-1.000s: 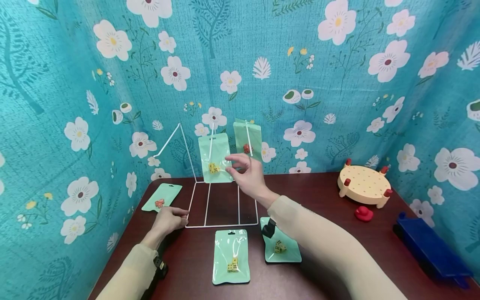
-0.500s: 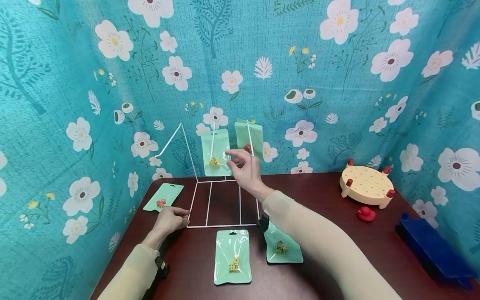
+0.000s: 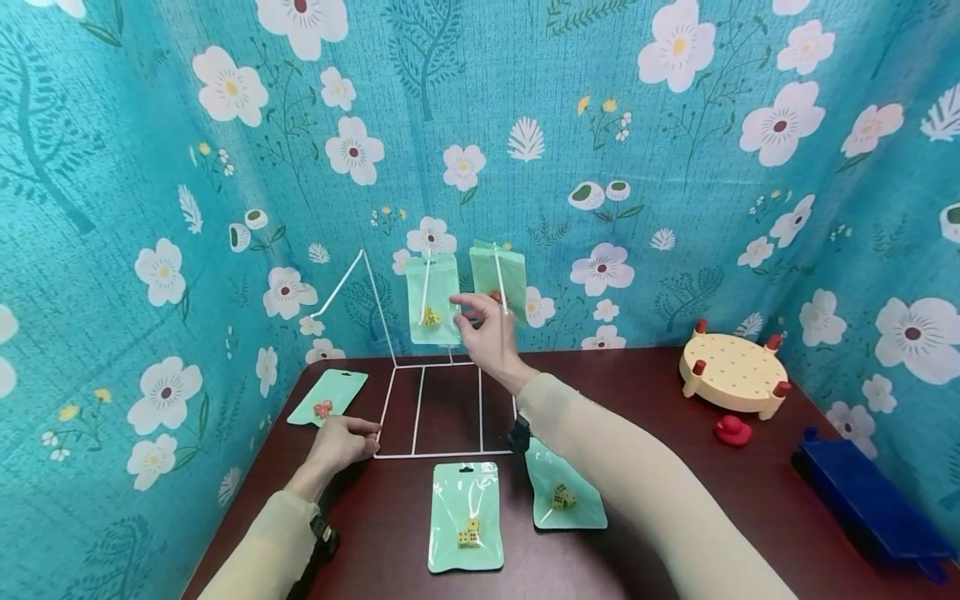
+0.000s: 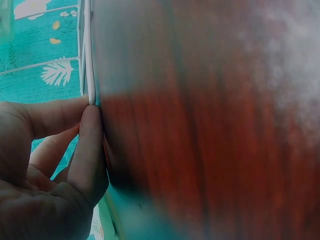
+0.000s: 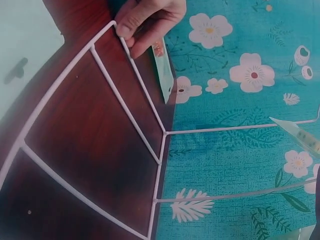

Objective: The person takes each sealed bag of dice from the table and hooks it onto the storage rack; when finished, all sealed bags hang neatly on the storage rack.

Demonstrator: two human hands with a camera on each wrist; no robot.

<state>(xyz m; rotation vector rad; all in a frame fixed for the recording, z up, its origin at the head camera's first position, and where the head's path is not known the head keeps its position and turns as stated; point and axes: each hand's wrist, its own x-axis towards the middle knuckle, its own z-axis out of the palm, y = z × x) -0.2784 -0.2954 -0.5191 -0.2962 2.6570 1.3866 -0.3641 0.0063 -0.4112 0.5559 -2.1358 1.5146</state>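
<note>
My right hand (image 3: 489, 329) is raised at the rack, thumb and fingertips at the right edge of a green zip pouch (image 3: 422, 287) with yellow dice in its window. This pouch hangs on the middle prong of the white wire rack (image 3: 442, 455), whose prong crosses its front. In the right wrist view the pouch (image 5: 295, 134) shows nearly edge-on. My left hand (image 3: 337, 446) pinches the rack's front left corner between thumb and finger; the left wrist view shows its fingertips (image 4: 91, 112) on the wire. Another green pouch with red dice (image 3: 512, 271) hangs on the right prong.
Green pouches lie on the dark table: one with red dice (image 3: 341, 388) at left, two with yellow dice (image 3: 450, 508) (image 3: 581, 512) in front. My right forearm passes over the right one. A cream pegged stand (image 3: 731, 367), red duck (image 3: 732, 430) and blue tray (image 3: 870, 496) stand at right.
My right hand and the yellow-dice pouch have moved up and back along the middle prong, away from its tip. My left hand stays on the rack's corner.
</note>
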